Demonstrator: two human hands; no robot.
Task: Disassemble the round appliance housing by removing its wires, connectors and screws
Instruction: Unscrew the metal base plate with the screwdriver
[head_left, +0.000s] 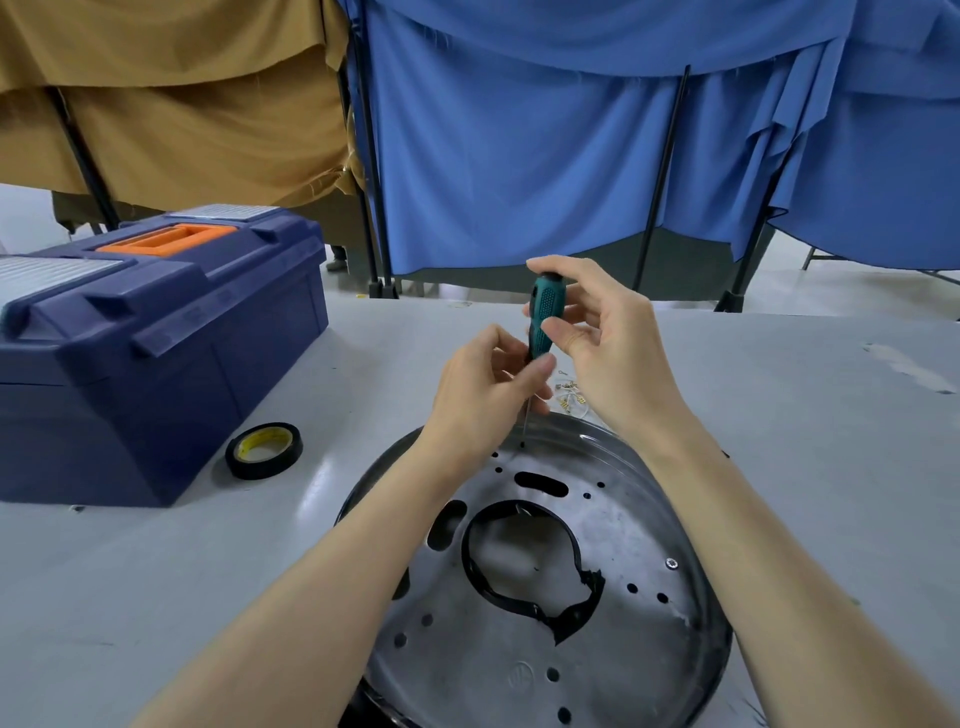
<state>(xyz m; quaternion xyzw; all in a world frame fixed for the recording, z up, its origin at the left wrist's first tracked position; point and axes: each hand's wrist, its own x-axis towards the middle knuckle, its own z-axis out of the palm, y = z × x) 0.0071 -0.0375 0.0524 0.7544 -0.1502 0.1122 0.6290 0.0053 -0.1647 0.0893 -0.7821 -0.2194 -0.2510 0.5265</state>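
Observation:
The round metal housing (639, 613) lies on the grey table in front of me, its base dotted with holes and a large black-rimmed centre opening. A teal-handled screwdriver (543, 317) stands upright over the housing's far rim, its thin shaft pointing down at a small hole there. My right hand (608, 343) grips the handle near its top. My left hand (488, 384) pinches the lower end of the handle. One screw (672, 563) sits in the base on the right. A small heap of removed connectors (571, 396) lies just beyond the rim.
A blue toolbox (156, 353) with an orange handle stands at the left. A roll of black tape (263, 450) lies by its near corner. Blue and tan cloth screens on black poles hang behind the table.

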